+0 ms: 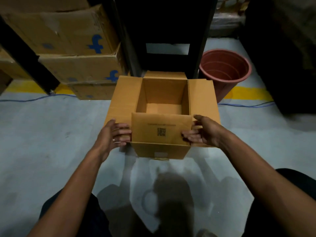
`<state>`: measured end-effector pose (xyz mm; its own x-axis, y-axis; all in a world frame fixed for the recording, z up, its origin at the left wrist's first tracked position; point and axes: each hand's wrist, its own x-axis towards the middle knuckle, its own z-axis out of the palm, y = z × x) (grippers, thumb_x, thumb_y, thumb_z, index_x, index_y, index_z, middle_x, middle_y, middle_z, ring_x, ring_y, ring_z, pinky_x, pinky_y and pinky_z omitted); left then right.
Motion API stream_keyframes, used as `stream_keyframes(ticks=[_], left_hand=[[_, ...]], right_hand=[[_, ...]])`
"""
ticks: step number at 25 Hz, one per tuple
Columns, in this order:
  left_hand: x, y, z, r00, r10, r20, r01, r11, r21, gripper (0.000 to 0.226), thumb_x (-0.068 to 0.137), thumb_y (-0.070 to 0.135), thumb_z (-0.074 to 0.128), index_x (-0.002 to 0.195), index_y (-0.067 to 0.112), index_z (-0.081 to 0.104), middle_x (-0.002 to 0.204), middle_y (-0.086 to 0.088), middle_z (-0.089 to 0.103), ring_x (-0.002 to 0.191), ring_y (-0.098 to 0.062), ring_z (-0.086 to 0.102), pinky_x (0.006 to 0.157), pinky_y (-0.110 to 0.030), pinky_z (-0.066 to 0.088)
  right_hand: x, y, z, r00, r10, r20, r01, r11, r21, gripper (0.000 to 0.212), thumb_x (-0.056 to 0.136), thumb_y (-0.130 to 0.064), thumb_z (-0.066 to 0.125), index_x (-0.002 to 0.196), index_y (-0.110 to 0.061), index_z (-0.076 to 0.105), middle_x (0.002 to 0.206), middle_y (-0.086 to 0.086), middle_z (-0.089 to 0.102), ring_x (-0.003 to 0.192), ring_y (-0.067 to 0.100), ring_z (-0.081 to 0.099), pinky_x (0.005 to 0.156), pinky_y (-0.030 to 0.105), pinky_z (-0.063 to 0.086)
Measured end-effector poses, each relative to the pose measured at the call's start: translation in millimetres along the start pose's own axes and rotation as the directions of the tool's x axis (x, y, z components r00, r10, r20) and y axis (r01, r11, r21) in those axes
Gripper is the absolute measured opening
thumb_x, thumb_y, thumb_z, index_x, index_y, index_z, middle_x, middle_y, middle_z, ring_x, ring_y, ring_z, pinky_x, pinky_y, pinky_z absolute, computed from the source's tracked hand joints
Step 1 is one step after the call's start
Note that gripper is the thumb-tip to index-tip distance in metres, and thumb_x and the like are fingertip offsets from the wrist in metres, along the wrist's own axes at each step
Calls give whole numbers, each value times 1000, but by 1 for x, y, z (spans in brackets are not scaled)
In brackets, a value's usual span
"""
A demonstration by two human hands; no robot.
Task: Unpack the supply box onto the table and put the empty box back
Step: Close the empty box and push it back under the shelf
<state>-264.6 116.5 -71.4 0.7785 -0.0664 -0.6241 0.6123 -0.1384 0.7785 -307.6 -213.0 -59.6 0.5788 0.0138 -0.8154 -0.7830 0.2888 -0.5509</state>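
Note:
An open brown cardboard supply box sits low in front of me over the grey floor, all its flaps spread outward. Its inside shows only bare cardboard. The near flap carries a printed code. My left hand holds the box's left side, fingers lying against the wall under the left flap. My right hand holds the right side the same way, thumb up by the flap edge. Whether the box rests on the floor or is lifted I cannot tell.
Stacked cardboard cartons with blue logos stand at the back left beside a black rack post. A dark shelf frame rises behind the box. A reddish plastic bucket sits at the back right. Yellow floor tape and a blue cable cross the floor.

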Motion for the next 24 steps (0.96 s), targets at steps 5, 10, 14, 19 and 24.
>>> stream_keyframes(ticks=[5,10,14,19,24], left_hand=[[9,-25,37,931,357,-70,-327,905,272,19,92,17,60,106,20,71,106,-8,73,87,-17,68,72,-26,56],[3,-53,54,866,491,90,-387,545,744,30,84,23,65,114,23,69,123,0,64,117,-16,55,99,-25,46],[-8,-51,65,883,459,101,-312,412,856,25,86,38,60,107,26,68,112,4,61,107,-15,55,90,-29,50],[10,-30,61,877,446,177,-328,287,900,25,80,45,58,99,31,65,108,7,60,106,-15,56,83,-29,50],[83,36,63,788,611,74,-281,251,926,50,94,39,48,141,20,45,152,-4,36,138,-25,32,112,-40,35]], right_hand=[[12,42,23,767,-642,10,561,661,-498,27,96,-29,58,120,-20,49,105,3,67,88,16,67,64,20,55],[37,83,33,638,-651,412,513,-40,-858,38,94,-49,47,119,-23,56,118,-1,57,104,15,57,89,36,54],[33,72,33,742,-569,355,455,38,-890,40,92,-58,45,104,-24,62,106,0,63,89,16,62,79,37,55],[19,19,39,871,-320,372,430,133,-893,50,96,-58,40,81,-19,67,85,3,68,80,19,64,77,37,51],[73,-62,53,829,-507,237,401,242,-883,39,98,-52,44,92,-19,65,90,2,64,90,23,61,75,32,45]])
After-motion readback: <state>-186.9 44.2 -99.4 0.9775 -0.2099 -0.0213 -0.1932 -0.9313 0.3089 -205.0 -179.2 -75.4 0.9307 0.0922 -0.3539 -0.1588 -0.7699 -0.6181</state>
